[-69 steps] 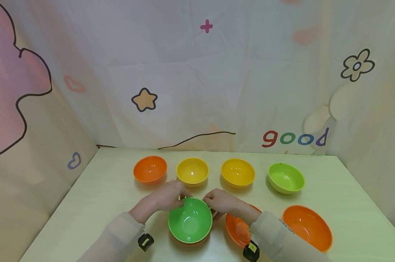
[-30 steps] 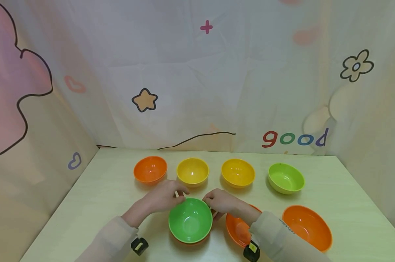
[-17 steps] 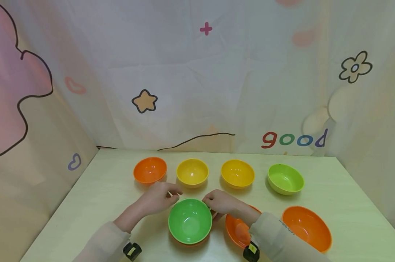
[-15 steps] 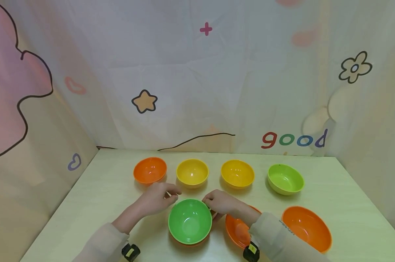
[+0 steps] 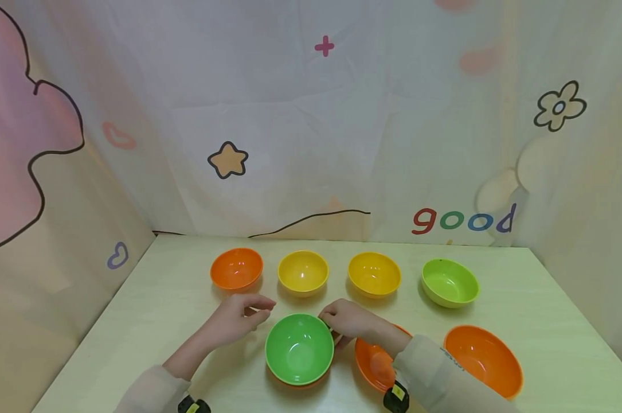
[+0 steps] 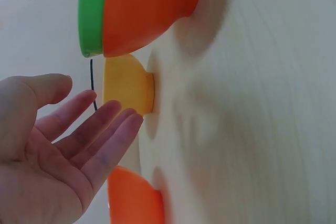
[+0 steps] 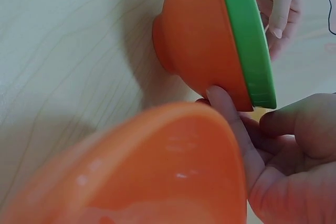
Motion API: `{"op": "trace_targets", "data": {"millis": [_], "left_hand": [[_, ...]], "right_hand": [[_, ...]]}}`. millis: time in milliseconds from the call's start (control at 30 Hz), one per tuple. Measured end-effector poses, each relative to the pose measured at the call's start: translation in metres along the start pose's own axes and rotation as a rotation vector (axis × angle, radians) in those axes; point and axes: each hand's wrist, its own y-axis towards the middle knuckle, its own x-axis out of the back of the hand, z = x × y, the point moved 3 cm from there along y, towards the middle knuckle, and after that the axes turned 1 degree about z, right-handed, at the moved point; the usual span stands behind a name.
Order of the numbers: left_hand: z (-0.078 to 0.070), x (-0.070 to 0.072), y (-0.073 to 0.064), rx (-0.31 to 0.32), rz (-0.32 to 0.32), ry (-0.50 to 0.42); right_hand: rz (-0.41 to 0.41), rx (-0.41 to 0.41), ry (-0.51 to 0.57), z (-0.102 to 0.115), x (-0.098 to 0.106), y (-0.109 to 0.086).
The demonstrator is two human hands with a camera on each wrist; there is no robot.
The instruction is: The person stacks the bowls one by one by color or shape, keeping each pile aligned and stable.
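Observation:
A green bowl (image 5: 299, 349) sits nested inside an orange bowl (image 6: 147, 11) on the table, both upright. My right hand (image 5: 345, 318) holds the stack at its far right side; in the right wrist view its fingers lie against the orange wall and its thumb is close to the green rim. To the left of the stack, apart from it, my left hand (image 5: 238, 317) hovers with relaxed fingers and nothing in it. The left wrist view shows its palm and spread fingers below the stack's rim.
Along the back stand an orange bowl (image 5: 237, 269), two yellow bowls (image 5: 303, 273) (image 5: 374, 275) and a lime green bowl (image 5: 450, 283). Two more orange bowls (image 5: 375, 364) (image 5: 483, 360) are at the right, one partly under my right forearm. A printed cloth (image 5: 269, 115) hangs behind the table.
My left hand has let go of the stack's rim and moved left and slightly toward me. The right hand and all the bowls have stayed put.

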Motion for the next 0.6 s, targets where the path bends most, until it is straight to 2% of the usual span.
{"op": "trace_targets", "data": {"millis": [167, 400, 600], "left_hand": [[0.008, -0.004, -0.005, 0.041, 0.017, -0.129], [0.012, -0.012, -0.014, 0.138, 0.023, -0.247], [0.015, -0.017, -0.018, 0.162, 0.018, -0.333]], "right_hand": [[0.009, 0.005, 0.0, -0.001, 0.001, 0.001], [0.014, 0.001, 0.007, -0.003, 0.001, 0.002], [0.013, 0.001, 0.006, -0.004, 0.001, 0.002]]}}
